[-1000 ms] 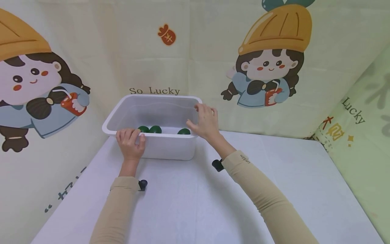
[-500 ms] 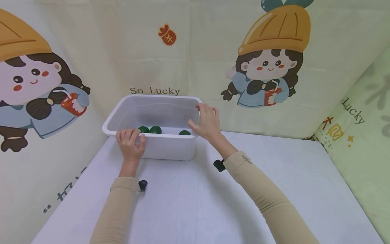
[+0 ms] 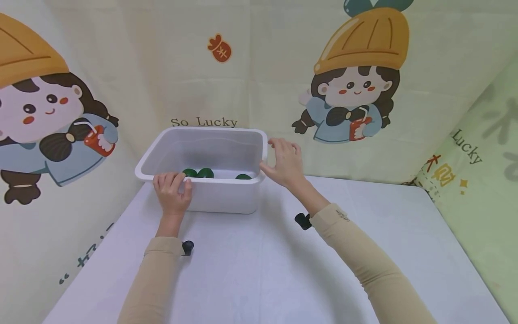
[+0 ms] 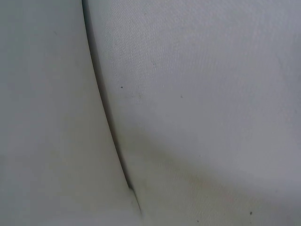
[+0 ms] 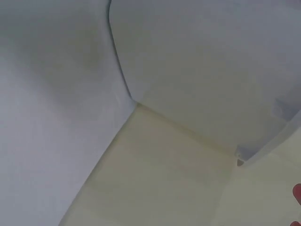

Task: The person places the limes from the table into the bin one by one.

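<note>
From the head view, a white plastic tub (image 3: 210, 193) is seen at the far end of a white table (image 3: 263, 270), with three dark green round objects (image 3: 205, 173) lying inside. Its near rim is gripped by the left hand (image 3: 171, 192), fingers curled over the edge. The right hand (image 3: 285, 162) is held just beside the right wall, fingers relaxed and grasping nothing.

In the left wrist view, only the tub's wall (image 4: 47, 117) against the tablecloth is shown.

In the right wrist view, the tub's outer corner (image 5: 197, 70) is seen, untouched. A two-handed hold is judged half made; nothing appears lifted.
</note>
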{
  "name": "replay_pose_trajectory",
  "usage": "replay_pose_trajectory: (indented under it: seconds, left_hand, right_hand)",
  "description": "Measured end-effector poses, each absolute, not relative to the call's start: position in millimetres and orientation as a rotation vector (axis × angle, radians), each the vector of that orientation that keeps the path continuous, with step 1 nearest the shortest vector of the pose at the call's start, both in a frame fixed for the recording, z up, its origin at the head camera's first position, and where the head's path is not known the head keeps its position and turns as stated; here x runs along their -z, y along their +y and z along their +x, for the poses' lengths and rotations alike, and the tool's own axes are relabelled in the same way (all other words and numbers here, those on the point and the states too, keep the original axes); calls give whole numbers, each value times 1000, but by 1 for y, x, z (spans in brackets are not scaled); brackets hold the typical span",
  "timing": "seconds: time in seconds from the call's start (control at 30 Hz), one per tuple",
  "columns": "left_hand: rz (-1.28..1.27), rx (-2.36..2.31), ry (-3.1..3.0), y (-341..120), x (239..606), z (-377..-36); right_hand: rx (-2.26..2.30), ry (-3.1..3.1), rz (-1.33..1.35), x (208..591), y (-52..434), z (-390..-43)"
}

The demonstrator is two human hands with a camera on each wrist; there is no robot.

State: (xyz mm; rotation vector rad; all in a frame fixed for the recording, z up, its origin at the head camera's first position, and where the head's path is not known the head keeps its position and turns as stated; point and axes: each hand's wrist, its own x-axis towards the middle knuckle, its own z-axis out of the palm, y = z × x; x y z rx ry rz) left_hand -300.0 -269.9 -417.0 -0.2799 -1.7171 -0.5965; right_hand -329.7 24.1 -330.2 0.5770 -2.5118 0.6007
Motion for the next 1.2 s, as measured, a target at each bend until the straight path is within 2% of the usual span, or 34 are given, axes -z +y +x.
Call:
replay_pose_trajectory:
  seconds: [0.67,1.2]
  left_hand:
    - [-293,607,-1833,-273,408,-295]
    - [-108,689,-2264,-274,378,-278]
  right_hand:
    - [-577,-2558,538,325,75,-309]
    - [-475,-2624,422,318,141,-286]
